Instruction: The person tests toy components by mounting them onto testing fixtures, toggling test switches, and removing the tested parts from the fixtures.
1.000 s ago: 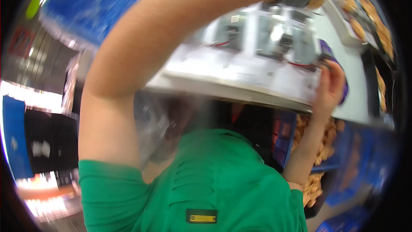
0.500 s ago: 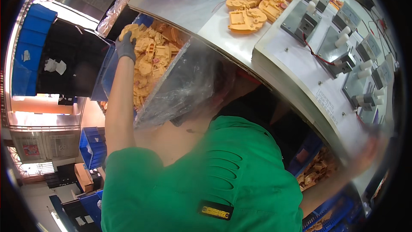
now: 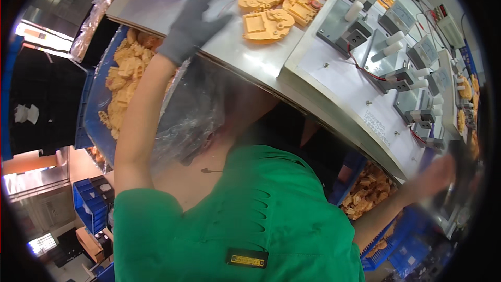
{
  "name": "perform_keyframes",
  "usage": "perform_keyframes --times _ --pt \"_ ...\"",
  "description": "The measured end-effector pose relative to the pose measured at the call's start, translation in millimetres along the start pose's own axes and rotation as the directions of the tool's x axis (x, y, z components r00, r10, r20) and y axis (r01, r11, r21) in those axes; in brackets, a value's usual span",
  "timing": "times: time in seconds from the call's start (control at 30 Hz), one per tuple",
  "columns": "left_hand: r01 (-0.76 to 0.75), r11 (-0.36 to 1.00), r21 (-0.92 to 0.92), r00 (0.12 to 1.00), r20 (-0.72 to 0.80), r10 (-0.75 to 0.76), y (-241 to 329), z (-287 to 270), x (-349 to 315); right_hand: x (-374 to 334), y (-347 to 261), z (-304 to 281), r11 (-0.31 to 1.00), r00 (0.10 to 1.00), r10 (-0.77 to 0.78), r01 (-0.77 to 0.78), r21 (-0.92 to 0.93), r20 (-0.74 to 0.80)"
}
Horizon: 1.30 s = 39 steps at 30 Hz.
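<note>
At edge of bench (image 3: 236, 58), my L hand (image 3: 194, 27) looks empty, fingers spread, tan parts (image 3: 267, 25) up there nearby. R hand (image 3: 437, 175) blurry, can't tell grip. Prob reach step; next needs a pinch.

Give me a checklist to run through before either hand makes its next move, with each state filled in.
1. Left hand gloved: ok, grey covering shows.
2. Left hand free: ok, fingers spread and nothing seen in them.
3. Nearest yellow plastic part unobstructed on the bench: ok, it lies just right of the left fingertips, with a gap between.
4. Right hand in clear view: not ok, it is blurred near the right end of the white board.
5. Right hand free: cannot tell, the blur hides whether it holds anything.
6. Blue bin stocked: ok, yellow pieces are heaped inside.
</note>
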<state>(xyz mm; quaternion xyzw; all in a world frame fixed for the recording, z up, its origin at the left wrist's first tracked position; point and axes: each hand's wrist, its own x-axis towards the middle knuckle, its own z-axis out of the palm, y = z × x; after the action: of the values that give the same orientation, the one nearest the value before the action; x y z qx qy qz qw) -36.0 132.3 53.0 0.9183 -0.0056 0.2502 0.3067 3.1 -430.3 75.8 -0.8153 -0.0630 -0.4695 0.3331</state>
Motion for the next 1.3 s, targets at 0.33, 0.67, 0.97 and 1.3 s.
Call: perform_keyframes --times 0.33,0.67,0.97,1.3 --pt "-0.053 0.892 0.449 0.964 0.257 -0.072 59 56 23 -27 -121 56 0.799 0.878 -0.198 -0.113 0.591 0.436" --pt "0.150 0.877 0.457 0.813 0.448 -0.372 83 37 41 -27 -172 142 0.716 0.772 -0.084 -0.393 0.576 0.630" --pt "0.242 0.965 0.101 0.839 0.478 -0.260 63 33 42 -36 -166 150 0.715 0.790 -0.096 -0.368 0.594 0.606" --pt "0.204 -0.029 -0.979 0.963 0.206 -0.177 45 -1 68 -31 -170 143 0.693 0.778 -0.126 -0.375 0.616 0.616"
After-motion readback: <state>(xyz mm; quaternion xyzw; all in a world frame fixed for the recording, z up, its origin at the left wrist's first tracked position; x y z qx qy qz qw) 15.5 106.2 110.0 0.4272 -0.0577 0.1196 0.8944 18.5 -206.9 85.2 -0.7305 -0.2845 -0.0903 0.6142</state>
